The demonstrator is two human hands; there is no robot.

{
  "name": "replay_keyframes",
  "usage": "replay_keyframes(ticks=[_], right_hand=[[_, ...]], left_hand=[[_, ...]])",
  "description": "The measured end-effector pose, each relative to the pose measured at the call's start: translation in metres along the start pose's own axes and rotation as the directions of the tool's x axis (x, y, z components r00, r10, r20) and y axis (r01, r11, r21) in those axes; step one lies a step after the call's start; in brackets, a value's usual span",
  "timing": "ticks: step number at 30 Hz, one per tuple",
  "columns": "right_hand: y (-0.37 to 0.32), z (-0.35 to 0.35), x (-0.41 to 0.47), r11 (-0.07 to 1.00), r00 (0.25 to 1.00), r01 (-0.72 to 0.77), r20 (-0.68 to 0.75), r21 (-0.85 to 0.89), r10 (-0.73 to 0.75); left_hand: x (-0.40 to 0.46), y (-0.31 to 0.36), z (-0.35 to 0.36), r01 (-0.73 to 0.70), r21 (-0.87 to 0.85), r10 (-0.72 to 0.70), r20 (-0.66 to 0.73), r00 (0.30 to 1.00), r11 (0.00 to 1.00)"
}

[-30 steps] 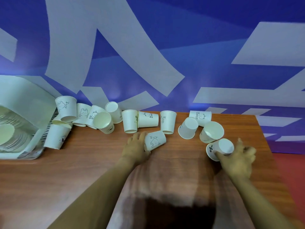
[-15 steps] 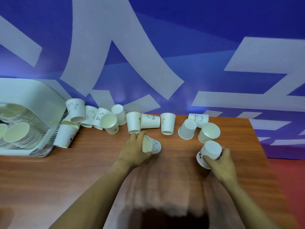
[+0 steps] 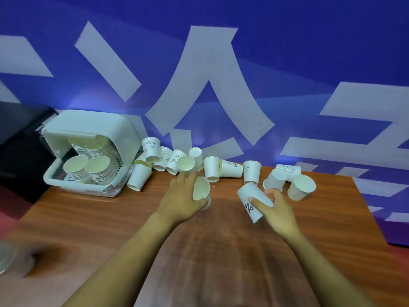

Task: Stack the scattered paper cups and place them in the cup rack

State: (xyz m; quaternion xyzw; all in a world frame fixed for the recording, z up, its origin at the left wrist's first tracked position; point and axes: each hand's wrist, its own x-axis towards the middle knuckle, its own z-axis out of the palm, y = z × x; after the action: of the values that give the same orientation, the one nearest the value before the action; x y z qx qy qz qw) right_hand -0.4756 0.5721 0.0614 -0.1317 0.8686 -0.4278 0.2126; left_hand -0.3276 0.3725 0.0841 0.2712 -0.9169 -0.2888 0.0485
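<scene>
My left hand (image 3: 181, 199) grips a white paper cup (image 3: 201, 189) tilted so its open mouth faces me. My right hand (image 3: 275, 210) holds a second white cup (image 3: 251, 201) lying slanted, bottom end up, with a "%" print. The two held cups are apart, a little above the wooden table (image 3: 106, 218). Several more white cups (image 3: 211, 168) lie and stand in a row along the table's far edge. The white cup rack (image 3: 120, 138) sits at the far left with stacks of cups inside.
A blue wall with pale shapes (image 3: 210, 89) rises right behind the table. The table's right edge (image 3: 371, 218) drops to a red floor. A blurred clear object (image 3: 8, 260) shows at the lower left.
Both hands have lifted their cups off the table and drawn them nearer to each other. The view has shifted, so the rack now shows fully at the left.
</scene>
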Motion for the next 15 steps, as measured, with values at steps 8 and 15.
replay_keyframes(ticks=[8,15], right_hand=[[-0.036,0.036,-0.031,0.996,0.991,0.057,-0.126,0.062,-0.049],[-0.089,0.123,-0.059,0.997,0.996,0.045,-0.073,0.058,-0.041]], left_hand=[[-0.021,-0.043,-0.036,-0.081,0.008,0.081,0.007,0.997,0.997],[-0.036,-0.13,-0.107,-0.091,-0.004,0.091,-0.008,0.996,0.996]])
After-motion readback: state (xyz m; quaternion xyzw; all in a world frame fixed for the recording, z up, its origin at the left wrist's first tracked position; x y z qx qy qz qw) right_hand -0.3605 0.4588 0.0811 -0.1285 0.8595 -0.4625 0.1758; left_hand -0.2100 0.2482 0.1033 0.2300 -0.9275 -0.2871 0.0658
